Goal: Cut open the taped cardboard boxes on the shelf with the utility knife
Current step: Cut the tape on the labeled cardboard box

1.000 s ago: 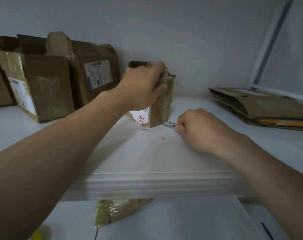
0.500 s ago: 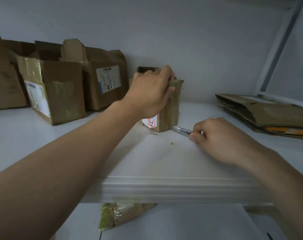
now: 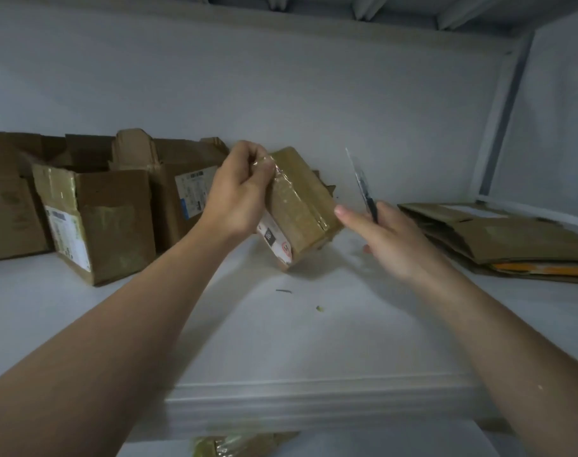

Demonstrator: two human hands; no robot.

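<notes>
Head view: the small taped box point(image 3: 301, 206) is tipped on a slant, its lowest corner down at the white shelf point(image 3: 281, 341) and its taped side turned up toward the camera. A white label point(image 3: 274, 240) with a red mark shows on its lower left face.

The left hand point(image 3: 238, 192) grips the upper left end of that box, its fingers point(image 3: 258, 159) curled over the glossy tape at the top edge.

Just right of the box, the right hand point(image 3: 390, 239) holds the utility knife point(image 3: 363, 183). The dark handle rises out of the hand and the thin blade points up, clear of the cardboard. The forefinger point(image 3: 350, 219) is stretched out toward the box's right end, very near it; blur makes it unclear whether it touches. How the other fingers wrap the handle is hidden behind the hand.

Left of the box stand three opened boxes point(image 3: 112, 219) with their flaps up, the nearest one partly behind the left hand. Well to the right of the box lies a stack of flattened cardboard point(image 3: 512, 235) with an orange strip at its lower edge. In front of the box, on the bare shelf, lie a thin dark sliver point(image 3: 283, 291) and a small pale crumb point(image 3: 319, 308). Below the shelf's front lip, a yellowish wrapped packet point(image 3: 235, 445) shows partly.
</notes>
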